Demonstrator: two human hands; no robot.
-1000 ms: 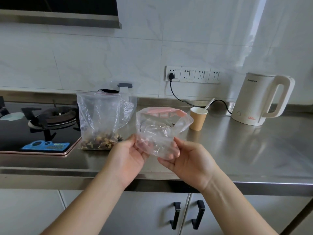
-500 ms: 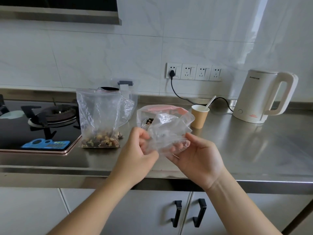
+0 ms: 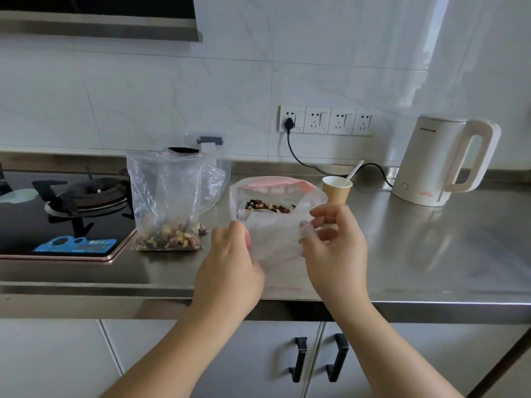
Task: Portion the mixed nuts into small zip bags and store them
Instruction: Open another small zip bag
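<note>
I hold a small clear zip bag (image 3: 274, 239) above the front of the steel counter (image 3: 431, 254). My left hand (image 3: 230, 262) pinches its left edge and my right hand (image 3: 334, 248) pinches its right edge. Just behind it lies another clear bag with a pink zip strip (image 3: 275, 186) and mixed nuts (image 3: 268, 206) inside. A third clear bag (image 3: 165, 196) stands upright to the left, with mixed nuts (image 3: 168, 239) in its bottom.
A gas hob (image 3: 66, 208) fills the counter's left end. A paper cup (image 3: 336, 189) with a white spoon stands behind the bags, and a cream electric kettle (image 3: 444, 162) sits at the back right. Cupboard doors with black handles (image 3: 317, 359) lie below.
Both hands shifted their hold from the bag's bottom to its side edges and pulled it flatter. The nuts in the bag behind it came into view.
</note>
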